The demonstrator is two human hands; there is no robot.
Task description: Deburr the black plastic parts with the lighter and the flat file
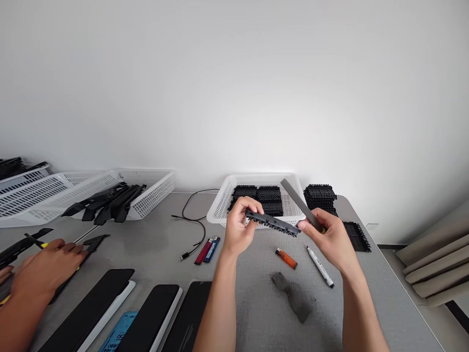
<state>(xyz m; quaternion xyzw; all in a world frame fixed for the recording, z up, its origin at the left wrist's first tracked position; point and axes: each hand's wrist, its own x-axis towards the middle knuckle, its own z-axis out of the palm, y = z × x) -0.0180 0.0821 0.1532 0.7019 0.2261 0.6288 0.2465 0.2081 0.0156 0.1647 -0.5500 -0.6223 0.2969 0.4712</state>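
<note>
The left hand (240,229) pinches a black plastic panel (274,224) between thumb and curled fingers, holding it edge-on in the air above the worktop (252,281), in front of a white basket (220,210). The panel is thin and straight along its upper edge, with a row of small rounded loops along its lower one. The right hand (326,237) is closed round a flat grey file (296,197), a straight, matte bar slanting up to the left; a bit of yellow shows at the grip. Its thumb is close to the panel's right end; whether they touch is hard to tell.

The basket is moulded plastic with slotted walls and a smooth rolled rim, and carries ribbed black panels (269,193) with toothed edges. Similar pieces form a stack (320,194) to its right. On the worktop's grey, fabric-like surface lie a crumpled grey cloth (295,296), pinched in at the middle, a white cylindrical marker (320,266) with a black end, and a slim orange oblong (286,258).
</note>
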